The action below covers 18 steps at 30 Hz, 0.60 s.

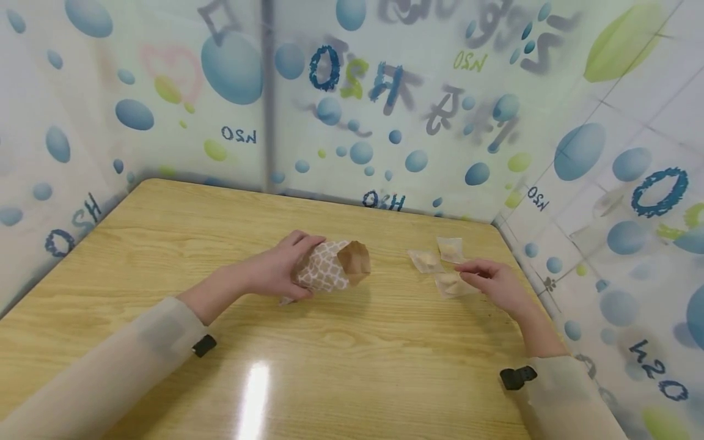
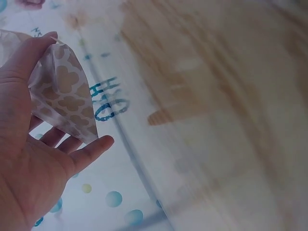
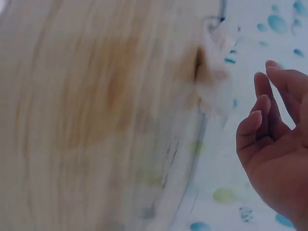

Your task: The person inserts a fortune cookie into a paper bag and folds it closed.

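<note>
A small paper bag (image 1: pixel 324 267), brown with a white lattice pattern, lies on its side with its mouth facing right. My left hand (image 1: pixel 280 269) grips it near the closed end, thumb on one side and fingers on the other; the left wrist view shows the patterned paper (image 2: pixel 65 91) between them. To the right lie three small translucent packets: a left one (image 1: pixel 425 261), a back one (image 1: pixel 450 249) and a front one (image 1: pixel 448 285). My right hand (image 1: pixel 497 286) has its fingertips over the front packet; contact is unclear. Its fingers (image 3: pixel 260 120) are loosely bent, with nothing visible between them.
Everything rests on a wood-grain table (image 1: pixel 352 348). A patterned curtain or sheet (image 1: pixel 330 165) stands along the back edge, with a similar wall (image 1: pixel 621 256) close on the right. Dark straps (image 1: pixel 517 377) sit at both wrists.
</note>
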Motion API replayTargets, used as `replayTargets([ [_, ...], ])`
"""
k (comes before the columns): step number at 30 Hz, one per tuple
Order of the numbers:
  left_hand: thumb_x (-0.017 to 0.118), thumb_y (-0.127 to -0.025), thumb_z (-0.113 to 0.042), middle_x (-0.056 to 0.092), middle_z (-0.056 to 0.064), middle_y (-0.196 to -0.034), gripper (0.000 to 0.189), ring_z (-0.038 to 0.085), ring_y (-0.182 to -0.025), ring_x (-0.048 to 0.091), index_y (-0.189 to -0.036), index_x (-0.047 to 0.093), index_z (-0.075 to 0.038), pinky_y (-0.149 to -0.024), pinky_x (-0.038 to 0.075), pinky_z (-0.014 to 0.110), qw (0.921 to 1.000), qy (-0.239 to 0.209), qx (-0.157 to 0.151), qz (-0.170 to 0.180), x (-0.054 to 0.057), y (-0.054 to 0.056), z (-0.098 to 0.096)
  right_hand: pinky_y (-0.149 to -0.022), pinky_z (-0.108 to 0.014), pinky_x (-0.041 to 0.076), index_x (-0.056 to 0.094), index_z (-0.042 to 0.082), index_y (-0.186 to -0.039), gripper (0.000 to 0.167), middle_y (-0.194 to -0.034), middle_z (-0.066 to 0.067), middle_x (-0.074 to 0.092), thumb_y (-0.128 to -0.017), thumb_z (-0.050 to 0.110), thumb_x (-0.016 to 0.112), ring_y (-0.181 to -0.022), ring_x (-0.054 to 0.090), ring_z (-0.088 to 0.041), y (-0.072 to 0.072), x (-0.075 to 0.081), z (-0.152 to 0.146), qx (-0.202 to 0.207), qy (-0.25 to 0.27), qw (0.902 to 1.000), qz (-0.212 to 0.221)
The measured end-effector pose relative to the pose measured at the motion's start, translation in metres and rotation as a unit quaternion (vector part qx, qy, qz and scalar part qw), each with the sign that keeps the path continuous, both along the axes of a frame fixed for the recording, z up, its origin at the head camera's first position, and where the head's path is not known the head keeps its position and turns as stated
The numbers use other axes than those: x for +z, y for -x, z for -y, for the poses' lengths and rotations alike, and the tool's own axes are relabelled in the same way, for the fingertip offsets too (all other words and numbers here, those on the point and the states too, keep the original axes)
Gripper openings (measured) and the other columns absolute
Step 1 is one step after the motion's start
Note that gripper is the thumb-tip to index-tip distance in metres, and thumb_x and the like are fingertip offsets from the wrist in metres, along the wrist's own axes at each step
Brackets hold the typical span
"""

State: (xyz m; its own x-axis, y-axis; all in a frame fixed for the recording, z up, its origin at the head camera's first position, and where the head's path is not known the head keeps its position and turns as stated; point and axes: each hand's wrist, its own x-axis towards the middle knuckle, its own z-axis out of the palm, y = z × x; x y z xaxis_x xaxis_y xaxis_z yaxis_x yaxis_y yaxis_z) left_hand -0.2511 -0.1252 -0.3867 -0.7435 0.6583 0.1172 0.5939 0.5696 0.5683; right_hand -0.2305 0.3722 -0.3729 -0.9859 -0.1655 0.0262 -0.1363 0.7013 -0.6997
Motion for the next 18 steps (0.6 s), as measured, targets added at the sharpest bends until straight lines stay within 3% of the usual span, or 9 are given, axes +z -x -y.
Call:
replayTargets([
  [3, 0.096, -0.084, -0.025, 0.04, 0.023, -0.156, 0.11, 0.04, -0.14, 0.049, -0.17, 0.029, -0.008, -0.117, 0.051, 0.062, 1.0, 0.003, 0.002, 0.0, 0.0, 0.0, 0.001, -0.078, -0.025, 0.054, 0.078, 0.008, -0.136, 0.032, -0.146, -0.019, 0.068, -0.11, 0.024, 0.068, -0.108, 0.061, -0.019, 0.003, -0.004, -0.014, 0.01, -0.039, 0.9992, -0.005],
  [7, 0.096, -0.084, -0.025, 0.039, 0.023, -0.156, 0.111, 0.04, -0.14, 0.049, -0.171, 0.028, -0.009, -0.117, 0.05, 0.063, 1.0, 0.003, 0.004, 0.003, 0.0, -0.001, 0.002, -0.091, -0.02, 0.054, 0.081, 0.009, -0.132, 0.028, -0.154, -0.02, 0.064, -0.11, 0.022, 0.069, -0.137, 0.058, -0.039, 0.009, -0.006, -0.02, 0.038, -0.07, 0.9967, -0.017],
  [10, 0.095, -0.084, -0.025, 0.04, 0.022, -0.156, 0.111, 0.04, -0.14, 0.049, -0.171, 0.028, -0.009, -0.116, 0.051, 0.062, 1.0, 0.003, 0.005, 0.002, 0.0, -0.001, 0.002, -0.105, -0.033, 0.056, 0.081, 0.009, -0.131, 0.028, -0.159, -0.021, 0.06, -0.11, 0.02, 0.068, -0.153, 0.046, -0.048, 0.012, -0.006, -0.019, 0.063, -0.08, 0.9946, -0.019],
  [14, 0.095, -0.085, -0.025, 0.04, 0.023, -0.157, 0.111, 0.04, -0.14, 0.049, -0.171, 0.028, -0.008, -0.116, 0.051, 0.062, 1.0, 0.006, 0.007, 0.002, 0.001, -0.001, 0.002, -0.114, -0.06, 0.052, 0.078, 0.01, -0.136, 0.031, -0.161, -0.022, 0.058, -0.111, 0.021, 0.066, -0.155, 0.041, -0.052, 0.014, -0.007, -0.017, 0.076, -0.081, 0.9937, 0.013],
  [18, 0.095, -0.085, -0.025, 0.039, 0.023, -0.158, 0.11, 0.041, -0.141, 0.049, -0.171, 0.028, -0.008, -0.116, 0.051, 0.063, 0.9999, 0.009, 0.008, 0.002, 0.002, -0.001, 0.002, -0.107, -0.056, 0.056, 0.074, 0.013, -0.143, 0.036, -0.157, -0.023, 0.06, -0.11, 0.026, 0.067, -0.145, 0.054, -0.048, 0.013, -0.01, -0.017, 0.066, -0.082, 0.993, 0.052],
])
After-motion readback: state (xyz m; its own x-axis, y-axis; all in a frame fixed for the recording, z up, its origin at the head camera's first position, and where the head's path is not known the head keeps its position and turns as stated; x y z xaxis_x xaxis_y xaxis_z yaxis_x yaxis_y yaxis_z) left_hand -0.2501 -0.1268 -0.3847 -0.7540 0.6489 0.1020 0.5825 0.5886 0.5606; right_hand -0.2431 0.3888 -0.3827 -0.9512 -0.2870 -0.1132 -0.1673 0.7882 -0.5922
